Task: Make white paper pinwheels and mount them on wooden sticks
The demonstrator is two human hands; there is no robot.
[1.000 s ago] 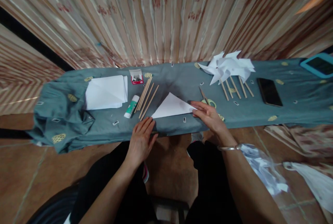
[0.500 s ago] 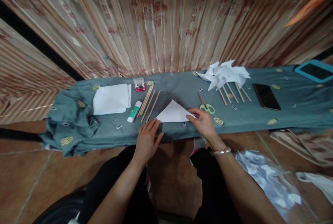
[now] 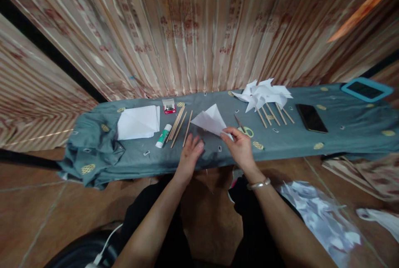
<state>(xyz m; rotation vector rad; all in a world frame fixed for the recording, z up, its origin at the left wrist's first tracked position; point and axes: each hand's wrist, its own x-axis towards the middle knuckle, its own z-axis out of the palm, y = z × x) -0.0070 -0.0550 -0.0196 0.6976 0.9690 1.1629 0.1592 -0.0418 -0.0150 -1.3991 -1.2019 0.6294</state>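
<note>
A white sheet of paper (image 3: 210, 120), folded into a triangle, is lifted and tilted above the cloth-covered bench. My right hand (image 3: 238, 147) pinches its right corner between thumb and fingers. Just below the paper's left part, my left hand (image 3: 190, 156) is apart from it, fingers spread and holding nothing. Wooden sticks (image 3: 176, 126) lie left of the paper, beside a green and white glue stick (image 3: 163, 136). Scissors with pale green handles (image 3: 246, 131) rest close behind my right hand.
At the left is a stack of white paper (image 3: 137, 122), near a small red box (image 3: 169, 106) of metal pins. White paper pinwheels (image 3: 264, 93) on sticks, a black phone (image 3: 311, 118) and a blue-framed tablet (image 3: 366, 89) lie rightward. A clear bag of paper scraps (image 3: 318, 218) sits on the floor.
The folded paper has risen off the cloth and turned, held by my right hand. My left hand has let go of its left corner and shifted right.
</note>
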